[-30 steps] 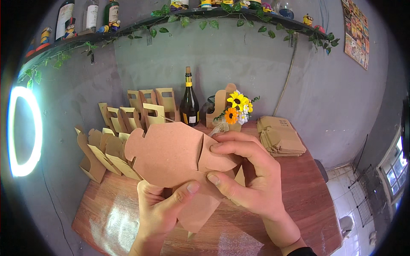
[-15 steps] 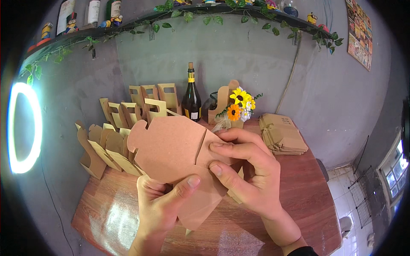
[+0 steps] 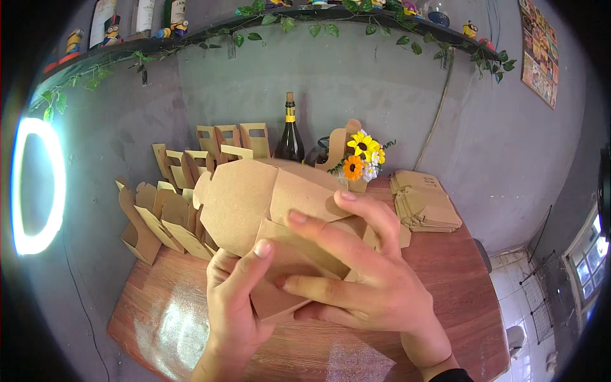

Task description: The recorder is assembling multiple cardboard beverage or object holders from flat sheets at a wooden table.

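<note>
A partly folded brown cardboard carrier [image 3: 242, 200] is held up above the table, its creased flaps standing at angles. My left hand [image 3: 238, 299] grips its lower left side, thumb pressed on the front and the other fingers mostly hidden behind. On the right, my right hand [image 3: 363, 267] has its fingers spread across the folded panels, with fingertips touching the board and one finger reaching into a fold. The carrier's far side and base cannot be seen.
Several assembled cardboard carriers [image 3: 181, 219] stand at the left and back. A dark bottle [image 3: 290, 137] and artificial flowers [image 3: 364, 149] are behind. Flat cardboard pieces [image 3: 423, 200] are stacked at the right on the wooden table [image 3: 445, 299]. A shelf [image 3: 210, 28] crosses the wall above.
The carrier has tilted and its panels now bend along the creases. My right hand has shifted from pinching the right edge to spreading its fingers over the folds; my left thumb moved slightly left and up.
</note>
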The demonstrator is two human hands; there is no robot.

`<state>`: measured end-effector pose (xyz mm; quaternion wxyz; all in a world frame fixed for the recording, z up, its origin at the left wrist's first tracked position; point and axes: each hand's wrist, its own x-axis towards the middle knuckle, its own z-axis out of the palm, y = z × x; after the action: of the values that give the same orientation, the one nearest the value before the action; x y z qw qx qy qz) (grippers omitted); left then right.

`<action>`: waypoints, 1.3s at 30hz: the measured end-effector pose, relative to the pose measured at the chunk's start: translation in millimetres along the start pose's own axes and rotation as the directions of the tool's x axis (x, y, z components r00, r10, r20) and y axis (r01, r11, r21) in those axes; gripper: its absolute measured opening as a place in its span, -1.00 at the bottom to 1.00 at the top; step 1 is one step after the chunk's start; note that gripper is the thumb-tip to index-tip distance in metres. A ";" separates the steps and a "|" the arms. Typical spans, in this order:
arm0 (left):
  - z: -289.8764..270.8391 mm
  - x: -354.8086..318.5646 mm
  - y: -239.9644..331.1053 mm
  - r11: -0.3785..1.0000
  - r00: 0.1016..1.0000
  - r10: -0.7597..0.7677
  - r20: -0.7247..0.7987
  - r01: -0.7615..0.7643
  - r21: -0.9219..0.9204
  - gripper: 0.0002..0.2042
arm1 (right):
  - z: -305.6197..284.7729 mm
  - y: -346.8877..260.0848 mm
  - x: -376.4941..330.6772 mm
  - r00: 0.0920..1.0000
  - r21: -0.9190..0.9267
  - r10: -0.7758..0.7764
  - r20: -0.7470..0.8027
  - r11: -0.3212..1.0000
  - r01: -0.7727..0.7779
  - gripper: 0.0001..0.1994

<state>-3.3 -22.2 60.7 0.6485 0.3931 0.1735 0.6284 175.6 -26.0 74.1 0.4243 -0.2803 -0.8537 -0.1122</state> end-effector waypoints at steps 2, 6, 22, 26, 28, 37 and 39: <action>-2.5 -1.1 -0.2 0.997 0.999 0.051 0.011 -0.050 -0.060 -0.66 | 4.9 5.6 -0.8 0.983 -0.123 -0.170 -0.072 0.979 0.161 -0.72; -0.9 0.9 3.3 0.979 0.984 0.153 0.087 -0.139 -0.150 -0.57 | -0.8 10.7 -2.7 0.980 -0.105 -0.180 -0.086 0.980 0.171 -0.81; -20.0 -2.3 26.3 0.968 0.972 -0.064 0.227 0.005 0.252 -0.58 | -7.6 26.6 2.7 0.976 0.233 -0.002 -0.217 0.971 0.054 -0.83; -7.8 -1.8 15.8 0.980 0.990 -0.010 0.137 -0.018 0.199 -0.79 | -4.1 27.2 1.0 0.969 0.324 0.103 -0.226 0.946 -0.025 -0.88; -9.4 -2.6 16.4 0.971 0.988 0.018 0.152 -0.053 0.233 -0.78 | -1.9 16.8 1.4 0.952 0.392 0.204 -0.227 0.914 -0.102 -0.88; -8.3 -3.3 10.8 0.923 0.977 0.088 0.194 -0.154 0.353 -0.72 | 2.3 14.0 -1.3 0.906 0.550 0.402 -0.134 0.790 -0.269 -0.87; -7.5 -4.2 11.2 0.918 0.980 0.087 0.179 -0.149 0.367 -0.71 | 4.2 14.1 -1.5 0.898 0.578 0.421 -0.127 0.767 -0.277 -0.87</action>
<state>-17.0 -25.1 63.0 0.5329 0.5696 0.2151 0.5877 181.6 -13.2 69.6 0.6034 -0.2860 -0.7215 0.1831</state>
